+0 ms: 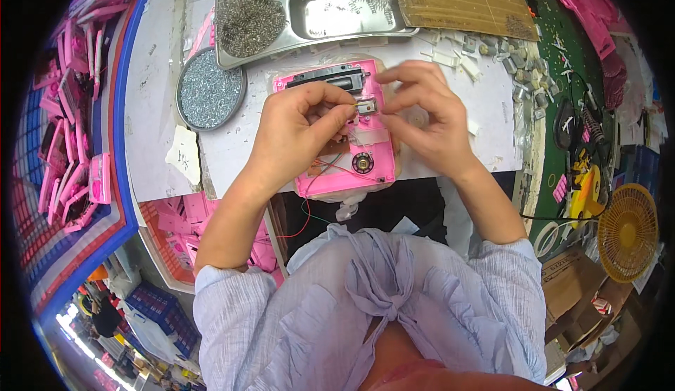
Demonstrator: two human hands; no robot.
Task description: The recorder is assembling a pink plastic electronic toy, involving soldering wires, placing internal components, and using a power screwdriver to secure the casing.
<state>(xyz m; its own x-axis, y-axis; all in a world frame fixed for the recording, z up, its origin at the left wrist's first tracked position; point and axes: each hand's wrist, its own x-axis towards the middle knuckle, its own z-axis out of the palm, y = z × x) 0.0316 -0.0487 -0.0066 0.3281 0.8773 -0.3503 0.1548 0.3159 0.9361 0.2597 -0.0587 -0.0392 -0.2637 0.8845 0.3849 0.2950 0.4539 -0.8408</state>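
A pink plastic housing [313,183] lies on the table in front of me, with a black slotted part [330,80] across its top and a round black-and-gold part [362,162] near its lower end. My left hand [302,120] reaches over the housing, thumb and forefinger pinched at the edge of a small silver metal block [366,107]. Just right of that block, my right hand [429,113] hovers at the housing's edge, fingers apart and slightly blurred. I see nothing in it. Thin red and green wires [307,215] trail off the near edge.
A round dish of small screws [211,88] stands left. Behind are a metal tray [299,43] of springs and a cardboard sheet [464,11]. Small metal and white parts [520,67] lie right. Pink pieces [186,226] fill a crate lower left; a yellow fan [627,233] stands right.
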